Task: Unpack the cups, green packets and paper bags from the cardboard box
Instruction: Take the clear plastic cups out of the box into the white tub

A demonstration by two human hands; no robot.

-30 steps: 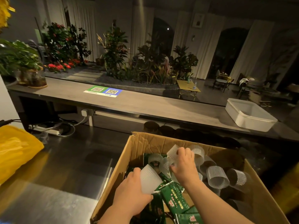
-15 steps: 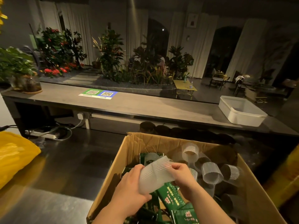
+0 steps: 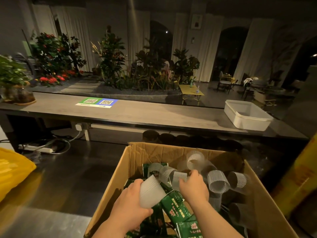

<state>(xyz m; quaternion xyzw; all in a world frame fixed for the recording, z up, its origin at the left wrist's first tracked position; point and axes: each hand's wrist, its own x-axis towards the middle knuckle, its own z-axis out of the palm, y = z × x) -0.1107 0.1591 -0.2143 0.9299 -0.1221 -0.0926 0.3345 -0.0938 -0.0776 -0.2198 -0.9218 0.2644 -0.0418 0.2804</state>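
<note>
An open cardboard box (image 3: 118,179) stands at the bottom centre on a steel counter. Inside lie several clear ribbed plastic cups (image 3: 217,181) and green packets (image 3: 176,206). My left hand (image 3: 130,205) grips a stack of translucent cups (image 3: 149,193) just above the packets. My right hand (image 3: 193,188) reaches deeper into the box, its fingertips at another ribbed cup (image 3: 177,179); whether it grips that cup is hidden. No paper bags show.
A yellow plastic bag (image 3: 12,170) lies at the left on the steel counter (image 3: 56,194). Behind runs a long grey shelf (image 3: 137,115) with a white tub (image 3: 247,115) and a QR-code sign (image 3: 97,102). A yellow object (image 3: 298,182) stands right of the box.
My right hand let go of the stacked cups and moved forward to another cup in the box. My left hand keeps the stack, now lower and tilted left.
</note>
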